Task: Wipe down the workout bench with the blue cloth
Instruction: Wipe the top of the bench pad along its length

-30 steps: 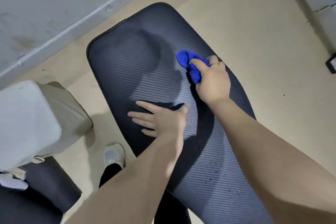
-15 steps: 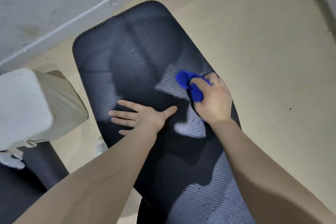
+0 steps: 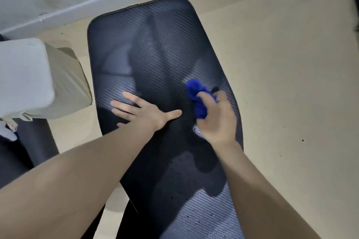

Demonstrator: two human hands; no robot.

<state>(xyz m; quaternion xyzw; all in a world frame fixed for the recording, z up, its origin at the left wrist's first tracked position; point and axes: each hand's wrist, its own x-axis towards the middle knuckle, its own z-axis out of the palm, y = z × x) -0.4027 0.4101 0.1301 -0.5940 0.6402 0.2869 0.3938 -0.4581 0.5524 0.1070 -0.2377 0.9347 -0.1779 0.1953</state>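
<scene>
**Hands split the work: left braces, right wipes**

Left hand lies flat, fingers straight and spread, palm down on the dark ribbed padded workout bench, mid-frame left. Grasping nothing. Likely there for body support while leaning over, and to steady the pad.

Right hand is clenched around a bunched bright-blue cloth, centre-right of frame near the bench's right edge. Thumb runs over the wad; a ring shows on one finger. Hand is motion-blurred, so probably mid-stroke. Cloth looks pressed to the pad, but contact is hard to confirm through the blur. Balling it up gives a firm grip and concentrated pressure, at the cost of a narrow swath.

Water droplets sit on the pad at lower centre, near the person; a few more just below the right hand. Judgement: that near section isn't wiped yet. Upper part of the pad is mostly in shadow, can't tell wet from dry.

Beige box-shaped cushion at frame left, apart from the bench. Tan floor all around.
</scene>
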